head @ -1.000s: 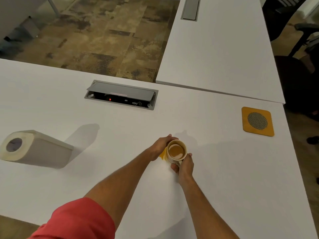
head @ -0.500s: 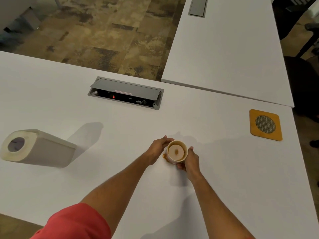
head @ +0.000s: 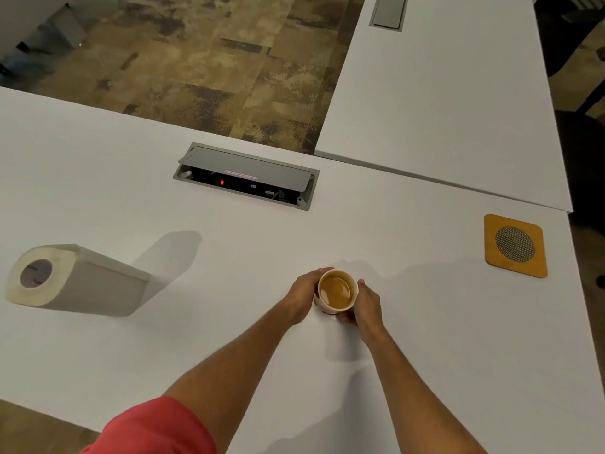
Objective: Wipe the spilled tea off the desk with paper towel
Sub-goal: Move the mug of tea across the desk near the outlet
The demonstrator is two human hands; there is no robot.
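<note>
A cream cup (head: 337, 291) holding brown tea stands upright in the middle of the white desk (head: 442, 339). My left hand (head: 302, 296) curls round its left side and my right hand (head: 366, 306) wraps its right side. A sliver of spilled tea shows at the cup's lower left foot; the rest is hidden under the cup and hands. A paper towel roll (head: 70, 280) stands on the desk at the far left, well away from both hands.
An orange square coaster (head: 515, 245) with a mesh centre lies at the right near the desk edge. An open grey cable box (head: 247, 178) is set in the desk behind the cup. A second white desk (head: 442, 93) adjoins at the back right.
The cup was tilted with a yellow spill showing at its left; it now stands upright with both hands closer round it. The view shifted, so everything sits lower and further right.
</note>
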